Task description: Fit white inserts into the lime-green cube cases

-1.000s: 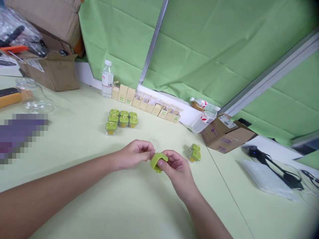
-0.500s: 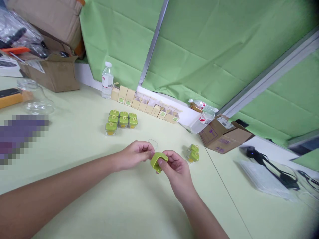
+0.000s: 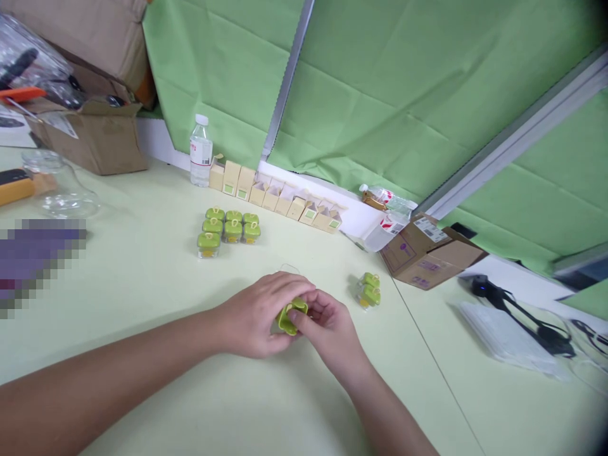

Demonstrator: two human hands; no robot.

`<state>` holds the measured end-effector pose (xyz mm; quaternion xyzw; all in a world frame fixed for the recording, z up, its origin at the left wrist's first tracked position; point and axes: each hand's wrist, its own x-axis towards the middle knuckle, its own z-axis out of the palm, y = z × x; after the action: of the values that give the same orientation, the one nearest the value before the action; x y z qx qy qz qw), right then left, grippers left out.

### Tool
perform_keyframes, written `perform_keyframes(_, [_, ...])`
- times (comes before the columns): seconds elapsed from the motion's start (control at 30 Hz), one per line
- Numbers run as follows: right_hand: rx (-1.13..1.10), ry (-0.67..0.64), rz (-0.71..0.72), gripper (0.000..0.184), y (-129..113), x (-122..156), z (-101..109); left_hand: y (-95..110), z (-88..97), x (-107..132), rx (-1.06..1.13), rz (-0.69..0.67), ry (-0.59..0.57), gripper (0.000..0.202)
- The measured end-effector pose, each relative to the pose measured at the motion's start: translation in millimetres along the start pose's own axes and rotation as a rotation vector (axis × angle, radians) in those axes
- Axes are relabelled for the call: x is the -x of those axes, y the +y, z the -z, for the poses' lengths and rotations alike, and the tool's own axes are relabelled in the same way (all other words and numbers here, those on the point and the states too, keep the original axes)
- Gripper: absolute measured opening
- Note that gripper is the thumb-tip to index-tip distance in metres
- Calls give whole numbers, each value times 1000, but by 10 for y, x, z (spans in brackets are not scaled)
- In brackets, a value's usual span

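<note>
Green lid [image 3: 284, 323], below centre of the frame, clamped between the right hand's [image 3: 335, 324] thumb and fingers; the left hand [image 3: 256, 315] curls around it, its fingers' hold indiscernible. Uneven squeezing could tip it loose onto the table [image 3: 228, 405] beneath.

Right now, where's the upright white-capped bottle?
In the head view, the bottle stands left of centre, beside the left end of the row of small cartons.
</note>
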<state>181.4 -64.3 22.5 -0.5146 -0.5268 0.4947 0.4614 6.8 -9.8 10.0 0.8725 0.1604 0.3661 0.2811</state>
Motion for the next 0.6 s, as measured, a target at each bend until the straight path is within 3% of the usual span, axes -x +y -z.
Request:
perform_keyframes(0.23, [28,-87,-55,13,16,0,-18,-32,-5,-30,-77,-86,6,44])
perform_keyframes(0.6, [143,-24,-20,10,-3,22,-50,-76,-67,9,-115,-113,9,56])
